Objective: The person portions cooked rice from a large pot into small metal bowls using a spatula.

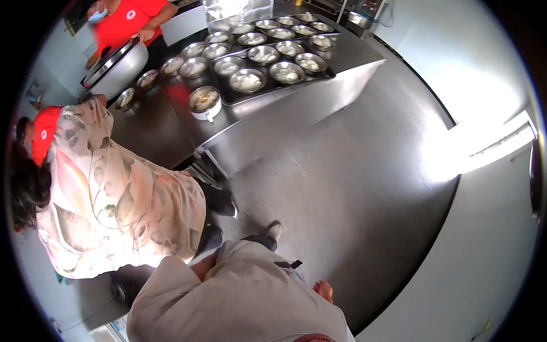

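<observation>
My right hand (323, 289) shows small at the lower right edge of my light beige top (250, 290), low over the floor. Its fingers are too small and partly hidden to read, and no object can be made out in it. Of my left arm only a bit of forearm (204, 267) appears beside the top; the left hand is hidden. Neither arm reaches the steel table (245, 117). On that table, metal bowls of white food (248, 81) stand on dark trays, with a white-sided handled container (205, 102) near the front edge.
Close on the left, a person in a floral top (119, 199) leans by the table. Behind, a person in a red shirt (128, 25) holds a large metal basin (119, 68) tilted over it. Grey floor (342, 188) lies between the table and the right wall (484, 228).
</observation>
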`<action>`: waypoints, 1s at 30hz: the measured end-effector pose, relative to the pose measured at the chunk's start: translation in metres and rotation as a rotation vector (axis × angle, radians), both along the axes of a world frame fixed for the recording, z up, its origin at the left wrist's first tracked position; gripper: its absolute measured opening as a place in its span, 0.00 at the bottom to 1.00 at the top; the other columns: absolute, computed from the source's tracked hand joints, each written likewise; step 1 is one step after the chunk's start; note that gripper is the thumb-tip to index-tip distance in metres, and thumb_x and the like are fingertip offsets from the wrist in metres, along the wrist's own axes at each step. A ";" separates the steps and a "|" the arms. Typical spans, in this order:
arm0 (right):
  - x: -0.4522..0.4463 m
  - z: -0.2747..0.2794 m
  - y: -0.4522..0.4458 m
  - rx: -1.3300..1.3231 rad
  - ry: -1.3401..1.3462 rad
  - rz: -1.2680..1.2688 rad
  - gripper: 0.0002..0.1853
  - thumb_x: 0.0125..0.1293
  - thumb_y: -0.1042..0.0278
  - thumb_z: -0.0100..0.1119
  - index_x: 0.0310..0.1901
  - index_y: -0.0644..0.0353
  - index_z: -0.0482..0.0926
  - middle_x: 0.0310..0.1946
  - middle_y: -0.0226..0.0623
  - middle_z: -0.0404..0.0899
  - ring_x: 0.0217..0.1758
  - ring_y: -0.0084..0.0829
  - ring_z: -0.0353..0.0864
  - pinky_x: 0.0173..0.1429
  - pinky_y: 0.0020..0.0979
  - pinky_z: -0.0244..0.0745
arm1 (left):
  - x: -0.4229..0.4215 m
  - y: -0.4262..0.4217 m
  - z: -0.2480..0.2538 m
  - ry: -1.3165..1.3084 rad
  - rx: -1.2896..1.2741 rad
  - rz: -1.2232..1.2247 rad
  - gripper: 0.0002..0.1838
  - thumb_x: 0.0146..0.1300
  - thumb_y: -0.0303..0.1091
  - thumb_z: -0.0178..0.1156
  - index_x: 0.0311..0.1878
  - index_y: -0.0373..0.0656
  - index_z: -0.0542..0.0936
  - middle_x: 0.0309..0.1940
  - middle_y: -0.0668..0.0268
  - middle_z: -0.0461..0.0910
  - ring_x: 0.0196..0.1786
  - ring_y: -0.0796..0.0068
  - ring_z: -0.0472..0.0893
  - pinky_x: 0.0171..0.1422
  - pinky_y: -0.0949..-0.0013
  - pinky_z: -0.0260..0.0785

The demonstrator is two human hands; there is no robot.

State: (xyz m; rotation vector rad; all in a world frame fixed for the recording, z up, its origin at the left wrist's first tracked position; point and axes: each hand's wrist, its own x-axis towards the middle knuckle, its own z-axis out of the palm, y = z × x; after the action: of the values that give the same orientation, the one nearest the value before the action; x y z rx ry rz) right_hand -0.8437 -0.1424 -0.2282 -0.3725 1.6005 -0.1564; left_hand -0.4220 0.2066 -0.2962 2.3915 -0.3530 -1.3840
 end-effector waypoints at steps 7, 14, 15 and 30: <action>0.055 0.021 -0.110 -0.082 -0.118 -0.162 0.10 0.69 0.63 0.53 0.45 0.59 0.75 0.40 0.35 0.78 0.36 0.32 0.75 0.38 0.33 0.73 | 0.050 -0.092 0.015 0.042 -0.027 0.411 0.19 0.63 0.45 0.55 0.39 0.37 0.82 0.36 0.57 0.84 0.38 0.58 0.82 0.40 0.58 0.73; 0.065 -0.027 -0.203 -0.113 -0.037 0.241 0.09 0.70 0.63 0.50 0.41 0.60 0.75 0.31 0.36 0.76 0.31 0.30 0.75 0.33 0.31 0.71 | 0.095 -0.219 0.060 0.163 -0.316 1.057 0.12 0.66 0.46 0.57 0.39 0.47 0.76 0.30 0.67 0.78 0.30 0.74 0.79 0.29 0.65 0.72; 0.075 -0.024 -0.227 -0.099 -0.036 0.296 0.09 0.70 0.63 0.50 0.41 0.60 0.75 0.31 0.36 0.76 0.30 0.30 0.75 0.32 0.31 0.71 | 0.104 -0.236 0.062 0.117 -0.405 1.116 0.12 0.68 0.47 0.58 0.40 0.49 0.75 0.29 0.68 0.77 0.29 0.75 0.78 0.31 0.64 0.73; 0.409 0.070 -0.573 -0.365 -0.227 0.597 0.11 0.71 0.59 0.53 0.45 0.57 0.77 0.32 0.32 0.79 0.26 0.23 0.75 0.25 0.26 0.70 | 0.316 -0.320 0.199 -0.416 -0.773 1.640 0.27 0.70 0.46 0.57 0.66 0.48 0.62 0.43 0.60 0.79 0.37 0.68 0.82 0.38 0.63 0.78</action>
State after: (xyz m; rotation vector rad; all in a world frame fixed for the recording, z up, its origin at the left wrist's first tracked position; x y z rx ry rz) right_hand -0.4344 -0.7158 -0.1587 -1.0593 1.1770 -0.0282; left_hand -0.1060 -0.1135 -0.0977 1.3795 0.7277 0.0576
